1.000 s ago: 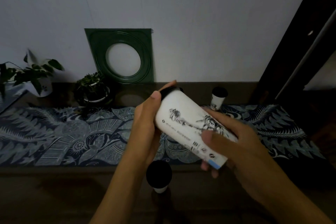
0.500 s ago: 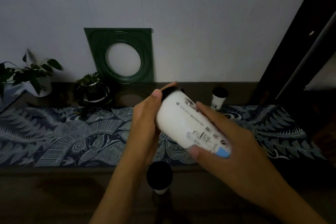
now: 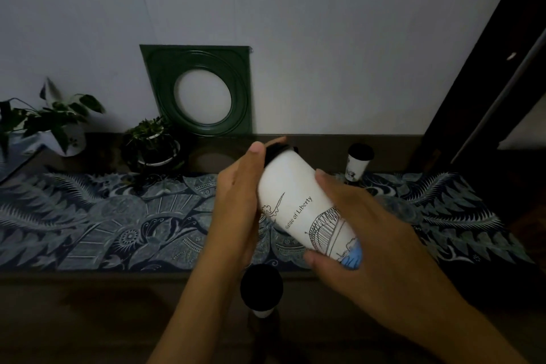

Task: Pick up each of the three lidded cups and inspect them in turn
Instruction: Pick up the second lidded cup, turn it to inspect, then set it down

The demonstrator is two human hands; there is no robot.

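Observation:
A tall white cup with a black lid and line drawings lies tilted in the air, lid end up and away from me. My left hand grips its lid end, thumb up along the lid. My right hand grips its base end, fingers wrapped round the blue-printed bottom. A second cup with a black lid stands on the table's near edge, below my hands. A third, small lidded cup stands at the back right of the table.
A patterned blue cloth covers the dark table. Two potted plants stand at the back left. A green square frame with a round hole leans on the wall. A dark door frame rises at right.
The held cup has been rotated about its long axis between both hands; a different drawing and lettering now face me. My right fingers have shifted round its base.

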